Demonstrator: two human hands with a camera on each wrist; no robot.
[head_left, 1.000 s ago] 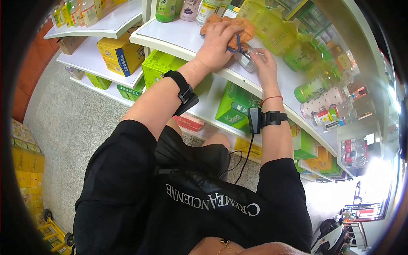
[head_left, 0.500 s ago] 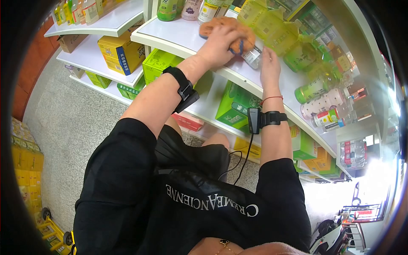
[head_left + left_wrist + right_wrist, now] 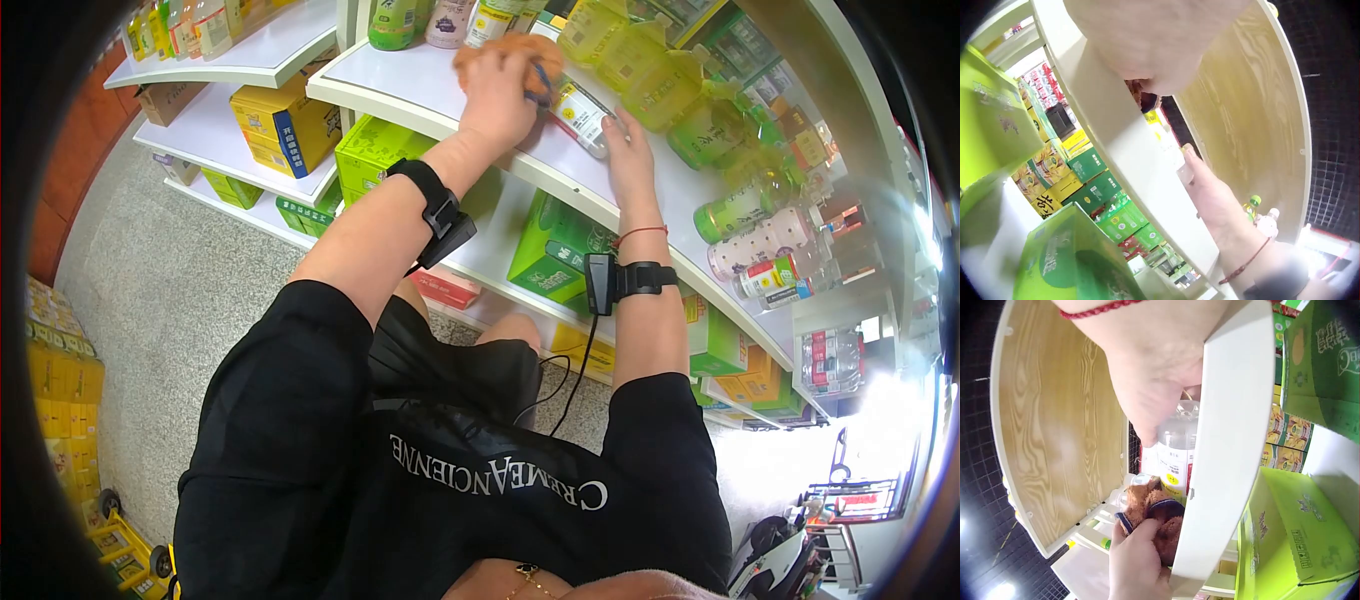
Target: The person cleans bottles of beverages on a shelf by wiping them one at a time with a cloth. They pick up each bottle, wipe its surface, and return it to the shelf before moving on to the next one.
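My left hand grips a fluffy orange cloth with a dark blue edge, over the white shelf. Just right of the cloth is a clear bottle with a white and yellow label. My right hand holds the bottle's near end. In the right wrist view, fingers of the right hand are around the neck of the bottle, partly hidden; the cloth is bunched in the left hand beside its other end. The left wrist view shows the right hand at the bottle.
Upright bottles stand at the shelf's back left. Yellow-green bottles line the back right, with more bottles farther right. Green cartons sit on the lower shelf, below the front edge. A yellow carton is at left.
My left hand has moved left with the cloth, uncovering more of the bottle's label. The right hand shifted slightly right, and its fingers changed position at the bottle's end.
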